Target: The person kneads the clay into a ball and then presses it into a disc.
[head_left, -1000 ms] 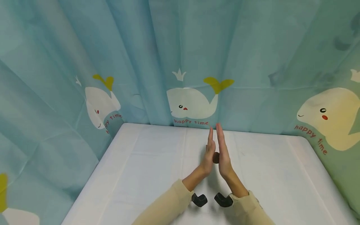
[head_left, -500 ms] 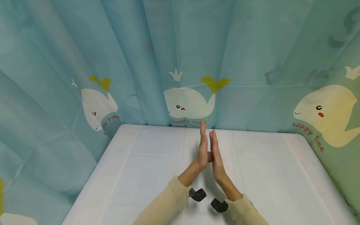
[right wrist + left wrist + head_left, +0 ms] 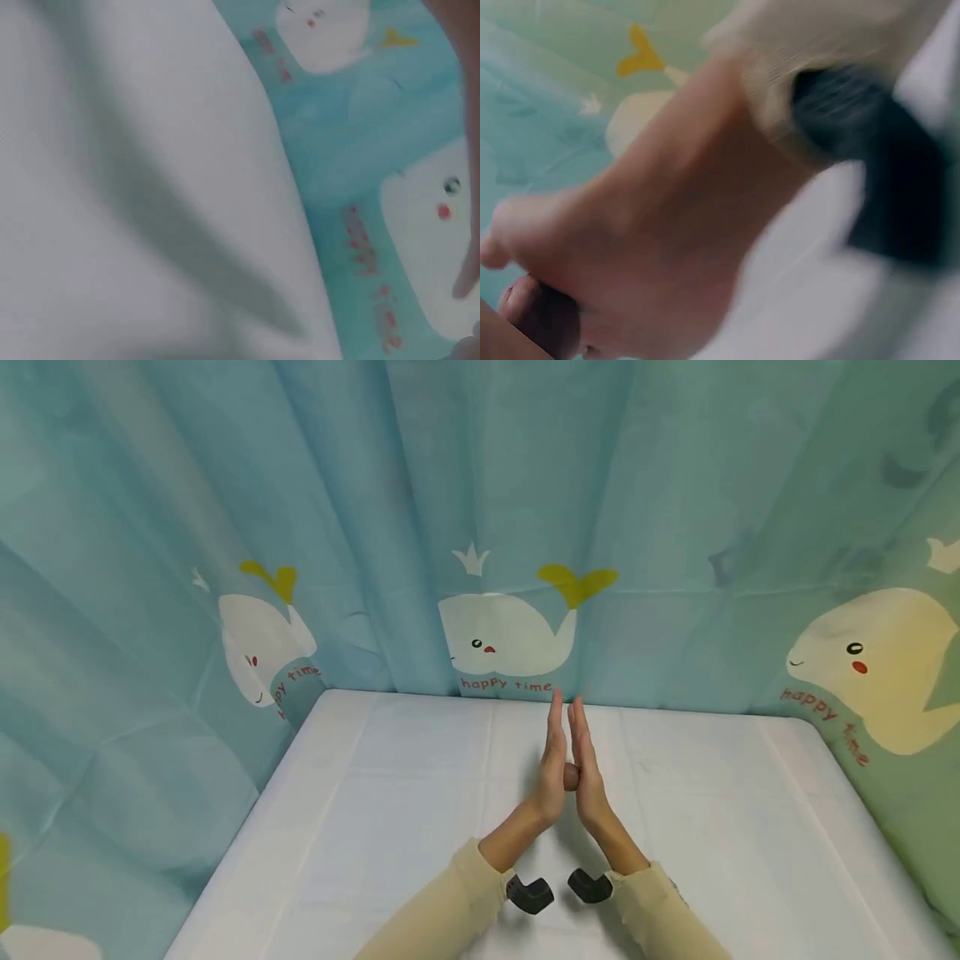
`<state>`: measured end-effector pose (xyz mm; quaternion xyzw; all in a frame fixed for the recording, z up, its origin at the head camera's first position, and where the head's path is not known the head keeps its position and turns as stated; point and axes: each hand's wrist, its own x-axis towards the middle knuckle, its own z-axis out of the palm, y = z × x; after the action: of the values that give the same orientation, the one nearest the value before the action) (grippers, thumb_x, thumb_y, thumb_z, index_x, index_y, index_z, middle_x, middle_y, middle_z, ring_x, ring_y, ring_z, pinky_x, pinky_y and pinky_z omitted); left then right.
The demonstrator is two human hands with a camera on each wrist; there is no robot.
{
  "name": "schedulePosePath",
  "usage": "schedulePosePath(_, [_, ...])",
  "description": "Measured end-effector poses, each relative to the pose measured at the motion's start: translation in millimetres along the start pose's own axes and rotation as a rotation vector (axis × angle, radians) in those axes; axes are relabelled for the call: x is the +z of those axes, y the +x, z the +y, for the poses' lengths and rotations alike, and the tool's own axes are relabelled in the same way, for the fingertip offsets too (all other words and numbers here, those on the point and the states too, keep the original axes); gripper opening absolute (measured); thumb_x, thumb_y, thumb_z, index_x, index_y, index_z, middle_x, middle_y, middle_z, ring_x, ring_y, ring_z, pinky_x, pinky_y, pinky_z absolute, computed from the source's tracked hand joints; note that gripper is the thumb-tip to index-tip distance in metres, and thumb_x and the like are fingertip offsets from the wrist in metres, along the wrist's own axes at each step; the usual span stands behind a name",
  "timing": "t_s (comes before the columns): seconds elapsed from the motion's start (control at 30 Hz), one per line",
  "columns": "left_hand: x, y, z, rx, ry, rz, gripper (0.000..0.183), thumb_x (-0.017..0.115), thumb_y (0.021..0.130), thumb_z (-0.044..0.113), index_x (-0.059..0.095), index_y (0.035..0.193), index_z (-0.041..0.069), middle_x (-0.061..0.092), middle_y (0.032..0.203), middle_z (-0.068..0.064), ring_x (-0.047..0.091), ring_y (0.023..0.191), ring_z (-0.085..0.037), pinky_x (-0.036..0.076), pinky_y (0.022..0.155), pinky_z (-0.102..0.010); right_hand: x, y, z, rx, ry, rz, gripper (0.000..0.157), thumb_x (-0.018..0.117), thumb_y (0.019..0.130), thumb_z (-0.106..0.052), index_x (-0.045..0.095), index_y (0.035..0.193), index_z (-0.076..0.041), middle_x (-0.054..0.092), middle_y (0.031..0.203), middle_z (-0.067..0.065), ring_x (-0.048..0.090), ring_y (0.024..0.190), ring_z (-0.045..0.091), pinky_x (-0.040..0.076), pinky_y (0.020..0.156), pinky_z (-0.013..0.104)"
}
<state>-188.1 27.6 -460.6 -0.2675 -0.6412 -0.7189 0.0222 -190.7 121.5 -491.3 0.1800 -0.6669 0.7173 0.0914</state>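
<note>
A small brown ball (image 3: 572, 777), apparently of a soft matte material, sits between the two palms in the head view. My left hand (image 3: 553, 772) is flat and upright on its left side, fingers straight and pointing away. Facing it, my right hand (image 3: 590, 781) presses from the right with straight fingers. The fingertips of both hands are nearly level. In the left wrist view the brown ball (image 3: 551, 322) shows at the lower left beside the right hand (image 3: 645, 225), which is blurred. In the right wrist view only parts of a hand show at the right edge.
The hands are above a white table (image 3: 405, 802) with rounded far corners. A blue-green curtain (image 3: 675, 527) printed with whales hangs behind and along the sides. Beige sleeves cover both forearms, and a black wrist camera (image 3: 530, 895) sticks out inward from the left cuff.
The palms have slid past each other: the right fingertips led first, then the left, and now both are almost even. The ball has stayed between them throughout, shifting slightly sideways.
</note>
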Motion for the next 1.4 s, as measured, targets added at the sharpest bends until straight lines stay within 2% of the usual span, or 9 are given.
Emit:
schedulePosePath(0.17, [-10.3,11.2,-8.9,-0.026,0.010,0.068,0.064,0.011,0.112,0.043,-0.003,0.166,0.012,-0.004,0.173,-0.006,-0.004,0.158,-0.021,-0.001,0.124,-0.052,17.0,-15,-11,-0.041,0.030,-0.030,0.055,0.009,0.114,-0.031,-0.001,0.167,-0.020,-0.004,0.173,0.001,-0.007,0.157,0.022,0.004,0.122,0.030])
schedulePosePath(0.4, [3.4,-3.9,-15.9,-0.115,-0.031,-0.045,0.065,0.009,0.111,0.048,-0.010,0.165,0.019,-0.013,0.172,0.004,-0.004,0.156,-0.017,0.005,0.123,-0.050,-4.0,9,-20,0.031,-0.056,0.087,0.053,0.010,0.113,-0.040,0.004,0.165,-0.038,0.000,0.171,-0.016,-0.006,0.156,0.008,0.000,0.123,0.047])
schedulePosePath(0.67, [1.2,9.8,4.1,-0.035,-0.057,0.016,0.064,0.006,0.111,0.045,-0.008,0.165,0.014,-0.010,0.172,-0.003,-0.010,0.157,-0.019,-0.003,0.124,-0.052,0.5,-6,0,0.076,0.009,0.026,0.056,0.004,0.111,-0.045,-0.002,0.166,-0.032,-0.002,0.173,-0.004,0.009,0.153,0.018,0.035,0.105,0.029])
schedulePosePath(0.8, [-7.3,15.9,-12.8,-0.074,-0.005,0.059,0.063,0.009,0.112,0.044,-0.003,0.166,0.014,-0.006,0.173,-0.006,-0.004,0.157,-0.018,0.000,0.124,-0.052,16.1,-14,-12,-0.028,0.012,0.010,0.055,0.009,0.113,-0.034,0.001,0.167,-0.023,-0.001,0.173,0.003,-0.005,0.157,0.019,0.002,0.124,0.045])
schedulePosePath(0.83, [-7.4,13.9,-17.6,-0.091,0.003,0.055,0.064,0.010,0.112,0.045,-0.002,0.166,0.014,-0.005,0.173,-0.006,0.018,0.154,-0.020,0.015,0.123,-0.049,17.2,-13,-18,-0.042,-0.003,0.014,0.055,0.010,0.113,-0.033,0.003,0.167,-0.023,0.000,0.173,0.002,-0.005,0.157,0.019,-0.001,0.123,0.051])
schedulePosePath(1.0, [2.8,-4.7,-24.1,-0.134,-0.043,0.012,0.064,0.013,0.111,0.047,-0.004,0.167,0.020,-0.006,0.173,-0.002,0.035,0.139,-0.011,0.031,0.111,-0.038,4.5,6,-33,-0.018,-0.074,0.050,0.055,0.012,0.113,-0.039,0.007,0.167,-0.030,0.005,0.172,-0.008,-0.002,0.157,0.012,-0.001,0.122,0.053])
schedulePosePath(1.2, [7.3,-6.6,3.7,-0.043,-0.073,-0.024,0.066,0.010,0.110,0.050,-0.008,0.166,0.020,-0.007,0.172,0.002,0.022,0.148,-0.015,0.020,0.119,-0.041,-11.8,14,-13,0.008,-0.031,0.013,0.053,0.005,0.113,-0.034,0.002,0.166,-0.034,0.001,0.172,-0.010,-0.003,0.157,0.011,0.000,0.122,0.051])
schedulePosePath(1.23, [5.7,-4.2,7.9,-0.028,-0.077,-0.018,0.066,0.009,0.110,0.050,-0.008,0.166,0.019,-0.007,0.172,0.002,0.005,0.155,-0.014,0.008,0.123,-0.044,-9.8,11,-10,0.007,-0.019,0.001,0.053,0.004,0.113,-0.033,0.001,0.166,-0.032,-0.001,0.172,-0.010,-0.004,0.157,0.012,0.000,0.122,0.052])
schedulePosePath(1.4, [-6.8,12.6,6.1,-0.015,-0.050,0.058,0.065,0.010,0.111,0.049,-0.005,0.166,0.018,-0.005,0.173,0.001,-0.004,0.158,-0.017,-0.002,0.124,-0.053,13.9,-9,-14,-0.034,-0.033,-0.021,0.057,0.010,0.113,-0.034,0.001,0.167,-0.020,-0.003,0.172,-0.002,-0.008,0.157,0.020,-0.003,0.121,0.056])
